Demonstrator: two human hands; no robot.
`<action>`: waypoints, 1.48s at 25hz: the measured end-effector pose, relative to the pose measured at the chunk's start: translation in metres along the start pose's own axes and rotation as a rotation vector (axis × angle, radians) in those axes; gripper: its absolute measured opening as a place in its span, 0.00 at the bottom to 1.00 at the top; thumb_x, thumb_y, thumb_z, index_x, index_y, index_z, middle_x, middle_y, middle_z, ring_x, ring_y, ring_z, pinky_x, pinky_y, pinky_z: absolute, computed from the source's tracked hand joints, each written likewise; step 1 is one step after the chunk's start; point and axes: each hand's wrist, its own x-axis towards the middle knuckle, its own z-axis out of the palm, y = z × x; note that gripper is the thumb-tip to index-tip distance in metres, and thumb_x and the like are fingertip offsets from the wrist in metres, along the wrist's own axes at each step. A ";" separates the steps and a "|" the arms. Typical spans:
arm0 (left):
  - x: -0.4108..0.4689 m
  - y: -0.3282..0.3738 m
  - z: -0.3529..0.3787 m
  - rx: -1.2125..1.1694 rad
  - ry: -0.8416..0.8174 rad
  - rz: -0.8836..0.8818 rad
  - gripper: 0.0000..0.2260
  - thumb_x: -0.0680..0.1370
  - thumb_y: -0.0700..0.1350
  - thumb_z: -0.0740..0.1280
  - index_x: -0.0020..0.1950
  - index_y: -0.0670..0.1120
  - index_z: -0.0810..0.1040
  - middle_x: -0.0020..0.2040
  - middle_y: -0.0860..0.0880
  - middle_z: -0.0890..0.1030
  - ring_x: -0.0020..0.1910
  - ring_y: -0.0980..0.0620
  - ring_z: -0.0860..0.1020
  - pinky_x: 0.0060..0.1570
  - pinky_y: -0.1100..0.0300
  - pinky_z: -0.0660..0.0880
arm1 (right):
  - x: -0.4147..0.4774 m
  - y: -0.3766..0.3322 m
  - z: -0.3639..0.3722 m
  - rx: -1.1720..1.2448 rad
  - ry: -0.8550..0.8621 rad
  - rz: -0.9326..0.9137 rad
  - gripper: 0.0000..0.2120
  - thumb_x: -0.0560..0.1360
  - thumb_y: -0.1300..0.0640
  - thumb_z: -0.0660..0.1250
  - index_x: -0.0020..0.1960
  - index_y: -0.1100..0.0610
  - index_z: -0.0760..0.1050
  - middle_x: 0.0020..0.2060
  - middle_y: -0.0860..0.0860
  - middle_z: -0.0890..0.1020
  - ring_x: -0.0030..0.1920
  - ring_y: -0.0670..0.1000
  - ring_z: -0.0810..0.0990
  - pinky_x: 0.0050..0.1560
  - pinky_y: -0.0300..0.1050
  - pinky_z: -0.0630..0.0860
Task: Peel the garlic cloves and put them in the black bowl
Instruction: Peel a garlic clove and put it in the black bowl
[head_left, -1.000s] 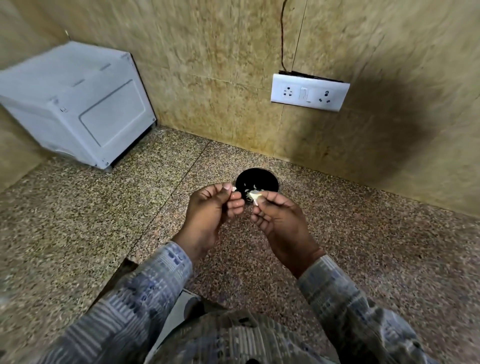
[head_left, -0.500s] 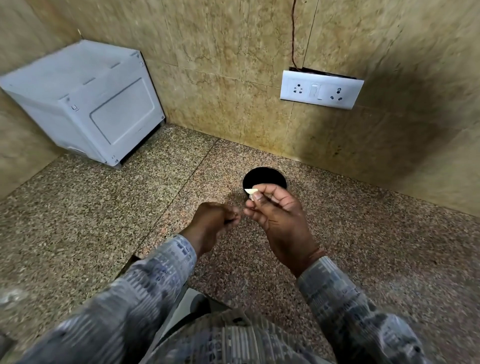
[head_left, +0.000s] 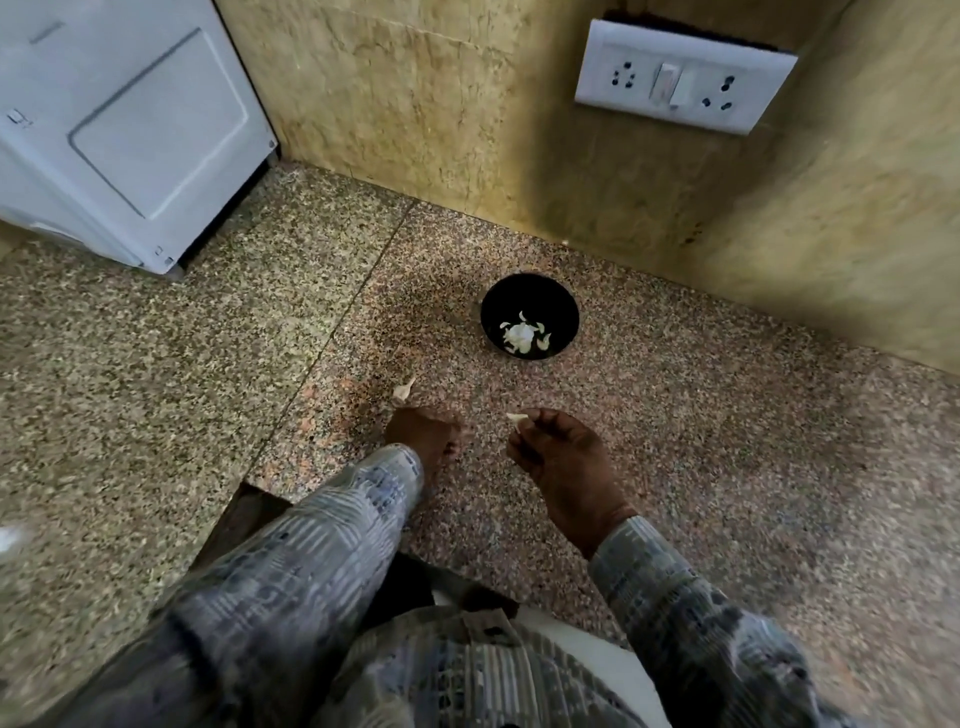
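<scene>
A person stands at a speckled granite counter (head_left: 727, 441), seen from above. Their right hand (head_left: 563, 462) is held over the counter, thumb and fingertips pinching a small pale garlic clove (head_left: 517, 417) that pokes out toward the left. The left hand (head_left: 423, 436) is low by the counter, just beside the right one, and blurred by motion. Whether its fingers are curled or loose cannot be told. Just beyond its fingertips a pale garlic scrap (head_left: 404, 389) lies on the counter, and whether the hand touches it cannot be told either. Farther back, near the wall, sits the black bowl (head_left: 563, 306), apart from both hands. On its bottom lies a small heap of white garlic pieces (head_left: 519, 335). Both arms wear grey-blue patterned sleeves (head_left: 322, 545). A white appliance (head_left: 130, 130) stands at the back left of the counter. On the beige tiled wall (head_left: 389, 93), above the bowl, is a white switch-and-socket plate (head_left: 680, 83).
</scene>
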 end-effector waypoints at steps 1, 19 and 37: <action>-0.005 -0.001 -0.001 -0.063 -0.008 -0.005 0.02 0.74 0.33 0.75 0.43 0.34 0.84 0.38 0.35 0.82 0.28 0.48 0.76 0.31 0.57 0.73 | 0.008 0.008 0.001 -0.017 0.031 0.024 0.06 0.81 0.69 0.65 0.53 0.62 0.79 0.46 0.57 0.82 0.47 0.54 0.81 0.50 0.48 0.83; -0.017 0.003 -0.044 -0.180 -0.235 -0.029 0.08 0.83 0.39 0.66 0.52 0.37 0.83 0.41 0.39 0.85 0.35 0.45 0.81 0.36 0.53 0.80 | 0.079 0.063 0.028 -1.205 0.053 -0.112 0.04 0.76 0.54 0.73 0.50 0.50 0.86 0.41 0.48 0.88 0.42 0.50 0.86 0.49 0.52 0.84; -0.011 0.003 -0.034 0.032 -0.201 -0.326 0.16 0.81 0.43 0.63 0.33 0.44 0.77 0.26 0.47 0.76 0.23 0.49 0.72 0.25 0.60 0.70 | 0.079 0.057 0.028 -1.180 0.148 -0.454 0.02 0.78 0.56 0.73 0.49 0.52 0.84 0.42 0.47 0.85 0.39 0.45 0.80 0.38 0.30 0.72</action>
